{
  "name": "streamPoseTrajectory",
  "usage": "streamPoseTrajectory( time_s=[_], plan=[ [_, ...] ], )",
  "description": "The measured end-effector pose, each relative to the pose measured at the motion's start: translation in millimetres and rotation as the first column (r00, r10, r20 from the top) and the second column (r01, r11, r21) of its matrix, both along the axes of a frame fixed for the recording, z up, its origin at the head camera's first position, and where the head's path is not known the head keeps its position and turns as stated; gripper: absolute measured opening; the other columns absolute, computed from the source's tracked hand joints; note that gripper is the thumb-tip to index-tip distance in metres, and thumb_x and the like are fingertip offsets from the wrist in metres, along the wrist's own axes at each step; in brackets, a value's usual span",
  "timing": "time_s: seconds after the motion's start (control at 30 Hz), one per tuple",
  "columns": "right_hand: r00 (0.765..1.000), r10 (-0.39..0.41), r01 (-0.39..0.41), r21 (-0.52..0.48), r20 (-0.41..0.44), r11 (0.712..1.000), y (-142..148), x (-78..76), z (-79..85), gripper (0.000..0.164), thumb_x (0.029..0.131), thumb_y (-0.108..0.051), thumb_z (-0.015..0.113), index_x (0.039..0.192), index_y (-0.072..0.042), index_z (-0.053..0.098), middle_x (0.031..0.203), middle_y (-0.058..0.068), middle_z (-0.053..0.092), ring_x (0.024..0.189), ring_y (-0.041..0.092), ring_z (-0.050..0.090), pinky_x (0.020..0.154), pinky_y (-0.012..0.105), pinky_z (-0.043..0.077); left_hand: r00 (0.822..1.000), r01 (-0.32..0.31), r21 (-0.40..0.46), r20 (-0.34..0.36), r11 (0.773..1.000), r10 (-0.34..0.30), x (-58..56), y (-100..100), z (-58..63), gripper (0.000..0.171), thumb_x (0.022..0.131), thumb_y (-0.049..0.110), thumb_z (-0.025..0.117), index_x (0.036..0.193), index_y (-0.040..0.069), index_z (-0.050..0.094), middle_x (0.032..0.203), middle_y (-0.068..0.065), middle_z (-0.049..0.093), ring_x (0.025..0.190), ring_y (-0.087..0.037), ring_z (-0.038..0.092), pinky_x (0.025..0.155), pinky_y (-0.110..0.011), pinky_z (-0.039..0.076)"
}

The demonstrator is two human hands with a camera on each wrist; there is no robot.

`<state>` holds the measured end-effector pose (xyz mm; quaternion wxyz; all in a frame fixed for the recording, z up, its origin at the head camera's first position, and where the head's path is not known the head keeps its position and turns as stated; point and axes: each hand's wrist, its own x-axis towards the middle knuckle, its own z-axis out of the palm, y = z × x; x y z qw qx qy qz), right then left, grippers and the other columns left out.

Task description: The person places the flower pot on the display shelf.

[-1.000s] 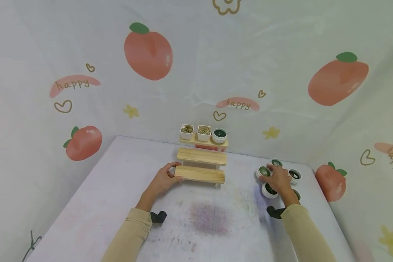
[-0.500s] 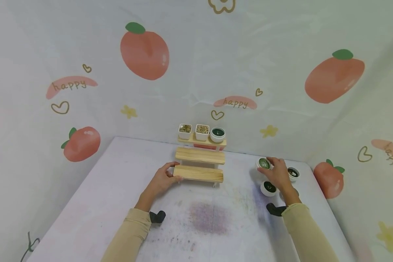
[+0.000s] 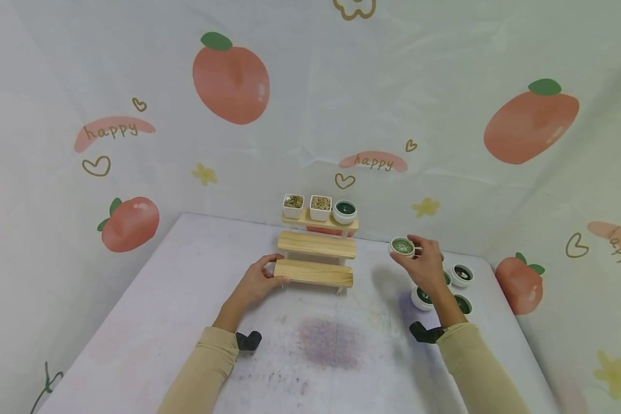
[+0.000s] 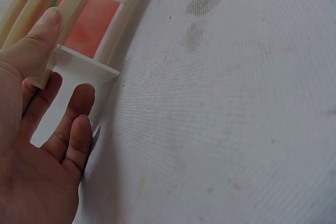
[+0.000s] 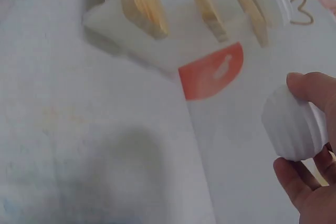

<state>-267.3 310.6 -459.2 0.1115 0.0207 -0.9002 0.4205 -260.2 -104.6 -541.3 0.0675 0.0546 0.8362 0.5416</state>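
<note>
A three-step wooden shelf stand (image 3: 315, 273) with white supports stands near the back wall. My left hand (image 3: 255, 283) grips the left end of its lowest board, thumb at the front edge and fingers behind. In the left wrist view, the thumb lies on the board (image 4: 77, 3) with fingers curled near the white side support (image 4: 79, 72). To the right of the stand, my right hand (image 3: 427, 265) holds a small round white pot (image 3: 402, 248) with a green filling, raised off the table. The right wrist view shows the pot's ribbed white side (image 5: 292, 124) between thumb and fingers.
On the top board sit two square white pots, one with brownish-green bits (image 3: 293, 205) and one with tan bits (image 3: 320, 207), beside a round dark-green-filled pot (image 3: 345, 212). Several round pots, including one with dark filling (image 3: 462, 276), stand at the table's right, partly behind the right arm.
My right hand has picked up the green-filled round pot from the group at right and carried it leftward, toward the stand. My left hand has kept its grip on the lowest board.
</note>
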Motion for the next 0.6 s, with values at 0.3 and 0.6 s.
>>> streamPoseTrajectory(
  time_s=[0.3, 0.6],
  plan=[
    [0.999, -0.021, 0.013, -0.179, -0.039, 0.984, -38, 3.0, -4.8, 0.069, 0.083, -0.020, 0.086, 0.138, 0.003, 0.051, 0.134, 0.020, 0.049, 0.110, 0.027, 0.056, 0.081, 0.008, 0.043, 1.000, 0.007, 0.027, 0.004, 1.000, -0.008, -1.1, 1, -0.7, 0.063, 0.086, 0.028, 0.083, 0.143, 0.022, 0.055, 0.071, -0.007, 0.065, 0.058, -0.011, 0.047, 0.054, -0.026, 0.038],
    [0.990, 0.037, -0.061, -0.185, -0.134, 0.981, -70, 3.5, -10.5, 0.064, 0.082, -0.009, 0.085, 0.136, 0.004, 0.053, 0.130, 0.021, 0.046, 0.112, 0.028, 0.056, 0.085, 0.006, 0.042, 1.000, 0.005, 0.026, 0.005, 1.000, -0.005, -0.8, -1, -1.4, 0.063, 0.086, 0.027, 0.083, 0.142, 0.022, 0.056, 0.074, -0.007, 0.066, 0.060, -0.012, 0.050, 0.055, -0.026, 0.040]
  ],
)
